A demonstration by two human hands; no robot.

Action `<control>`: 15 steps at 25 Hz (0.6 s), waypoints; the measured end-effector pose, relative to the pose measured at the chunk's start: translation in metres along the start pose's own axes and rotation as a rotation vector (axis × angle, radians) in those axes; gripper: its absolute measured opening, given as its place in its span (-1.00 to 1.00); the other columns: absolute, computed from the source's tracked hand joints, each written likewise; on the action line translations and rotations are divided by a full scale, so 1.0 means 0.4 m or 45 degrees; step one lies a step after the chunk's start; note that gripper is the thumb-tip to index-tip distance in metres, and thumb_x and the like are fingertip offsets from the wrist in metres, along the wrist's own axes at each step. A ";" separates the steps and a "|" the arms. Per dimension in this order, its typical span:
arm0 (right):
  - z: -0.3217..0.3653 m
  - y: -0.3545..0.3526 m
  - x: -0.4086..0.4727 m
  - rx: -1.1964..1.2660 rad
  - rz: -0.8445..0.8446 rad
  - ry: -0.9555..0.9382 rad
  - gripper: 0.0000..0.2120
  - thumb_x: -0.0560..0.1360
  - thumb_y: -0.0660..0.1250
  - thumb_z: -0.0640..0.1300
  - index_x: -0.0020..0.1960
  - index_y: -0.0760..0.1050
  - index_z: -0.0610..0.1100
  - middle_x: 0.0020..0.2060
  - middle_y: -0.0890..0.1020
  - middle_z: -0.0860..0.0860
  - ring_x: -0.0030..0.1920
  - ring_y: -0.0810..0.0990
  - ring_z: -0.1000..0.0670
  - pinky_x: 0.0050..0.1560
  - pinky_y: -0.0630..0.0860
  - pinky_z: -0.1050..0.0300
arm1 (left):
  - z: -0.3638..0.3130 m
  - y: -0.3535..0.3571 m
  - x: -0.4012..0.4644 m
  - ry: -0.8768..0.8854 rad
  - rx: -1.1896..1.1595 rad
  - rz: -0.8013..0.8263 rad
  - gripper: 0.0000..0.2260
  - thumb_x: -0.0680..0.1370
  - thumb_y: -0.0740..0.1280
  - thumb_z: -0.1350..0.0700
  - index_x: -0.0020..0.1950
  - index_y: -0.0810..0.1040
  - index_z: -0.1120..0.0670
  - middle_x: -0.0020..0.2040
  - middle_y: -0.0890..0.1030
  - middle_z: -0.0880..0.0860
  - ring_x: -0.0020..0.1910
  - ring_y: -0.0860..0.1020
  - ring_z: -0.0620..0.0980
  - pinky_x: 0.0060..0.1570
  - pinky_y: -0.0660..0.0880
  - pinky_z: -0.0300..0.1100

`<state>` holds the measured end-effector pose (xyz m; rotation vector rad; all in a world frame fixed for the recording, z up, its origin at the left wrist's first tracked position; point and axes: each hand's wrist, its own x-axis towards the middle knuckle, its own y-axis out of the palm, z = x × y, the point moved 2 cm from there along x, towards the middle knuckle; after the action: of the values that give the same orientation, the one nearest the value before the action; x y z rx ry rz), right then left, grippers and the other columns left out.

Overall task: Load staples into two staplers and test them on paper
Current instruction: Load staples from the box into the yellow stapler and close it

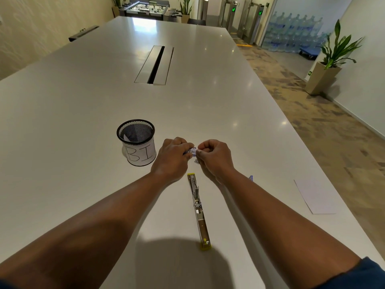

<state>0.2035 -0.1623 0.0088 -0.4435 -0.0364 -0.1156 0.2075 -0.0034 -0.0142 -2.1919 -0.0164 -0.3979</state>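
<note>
— Stapler (199, 209) lies opened flat on the counter (83, 113), why?
— Ready for loading; left hand (173, 157) and right hand (214, 157) both pinch the small staple box (192, 151) above it.

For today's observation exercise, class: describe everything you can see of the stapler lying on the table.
The stapler lies flat on the white table, swung fully open into one long, thin line. It looks like shiny silver metal, with yellow plastic showing at both ends. Its far end points towards the hands, its near end towards the person. It sits between the two forearms, and neither hand touches it. Whether staples are in the channel cannot be made out.
</note>
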 end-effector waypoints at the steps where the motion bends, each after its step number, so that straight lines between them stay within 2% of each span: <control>1: -0.002 0.000 0.000 0.015 0.007 -0.005 -0.93 0.41 0.49 -0.18 -0.18 0.64 -0.04 -0.36 0.69 0.02 -0.24 0.72 -0.01 -0.14 0.67 0.03 | 0.000 0.000 0.000 0.001 0.005 0.000 -0.73 0.62 0.29 0.00 0.30 0.58 -0.10 0.12 0.49 -0.18 0.22 0.33 -0.04 0.10 0.27 -0.13; 6: -0.006 0.000 -0.002 -0.003 0.020 -0.040 -0.91 0.44 0.46 -0.20 -0.10 0.63 -0.04 -0.35 0.69 0.00 -0.25 0.71 0.01 -0.09 0.69 0.00 | 0.000 -0.002 -0.001 0.010 0.011 0.003 -0.74 0.62 0.29 0.01 0.30 0.58 -0.11 0.14 0.51 -0.15 0.22 0.33 -0.03 0.09 0.27 -0.12; 11: -0.010 -0.014 -0.018 -0.092 -0.007 -0.046 -0.87 0.48 0.35 -0.23 -0.05 0.65 -0.08 -0.20 0.70 0.05 -0.10 0.67 0.01 0.01 0.62 0.03 | -0.003 -0.001 -0.001 -0.007 -0.009 0.011 -0.73 0.62 0.30 0.02 0.32 0.58 -0.08 0.17 0.53 -0.13 0.25 0.33 -0.02 0.14 0.29 -0.11; 15: -0.010 -0.015 -0.055 -0.269 0.053 -0.196 -0.98 0.41 0.44 -0.16 -0.18 0.64 -0.06 -0.27 0.62 0.12 -0.20 0.59 0.13 -0.18 0.51 0.22 | -0.007 -0.005 -0.001 -0.033 -0.017 0.015 -0.72 0.63 0.30 0.03 0.34 0.57 -0.06 0.19 0.52 -0.13 0.28 0.32 -0.02 0.18 0.32 -0.09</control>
<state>0.1809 -0.1672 0.0065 -0.6632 -0.1672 -0.0437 0.2061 -0.0044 -0.0113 -2.2092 -0.0149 -0.3637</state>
